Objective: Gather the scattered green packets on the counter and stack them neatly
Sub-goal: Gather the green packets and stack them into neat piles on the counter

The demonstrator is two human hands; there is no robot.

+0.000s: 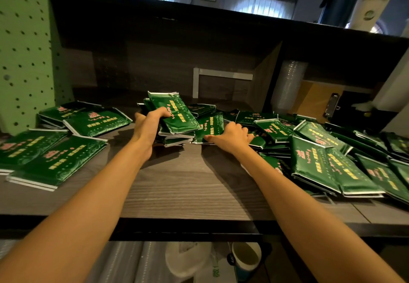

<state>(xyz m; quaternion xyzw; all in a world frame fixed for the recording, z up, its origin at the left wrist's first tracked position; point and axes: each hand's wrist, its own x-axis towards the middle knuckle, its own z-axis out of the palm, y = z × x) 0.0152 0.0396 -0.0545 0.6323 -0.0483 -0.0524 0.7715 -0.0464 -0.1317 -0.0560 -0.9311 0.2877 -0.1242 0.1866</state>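
Left hand (147, 127) grips a bundle of green packets (177, 116) at the middle of the counter (177, 183). The thumb is clamped across the top packet's face and the fingers wrap round the far side, mostly hidden. The bundle is uneven: the top packet is tilted with its far end raised, and the lower packets stick out at the near right corner. The bottom ones look to be touching the wood.

Right hand (231, 137) is just right of the bundle. Its fingers curl down and the thumb stretches left along the near edge of a single packet (210, 124), which it holds. That packet lies roughly flat with its left side against the bundle. Cannot tell if it is lifted off the counter.

Right of that hand, a loose pile (321, 163) of the same green packets overlaps at all angles. It spreads along the counter to the right edge of view, and the right forearm passes over its near-left part.

On the left, two low stacks (55, 160) sit side by side near the front. A back group (93, 121) of a few more packets sits behind them, beside the green pegboard (24, 50). Bare wood-grain counter separates these from the bundle.

At the back right, a sleeve of clear cups (287, 83) stands next to a clipboard (318, 101). Under the counter are a paper cup (245, 258) and a white plastic bag (188, 260).
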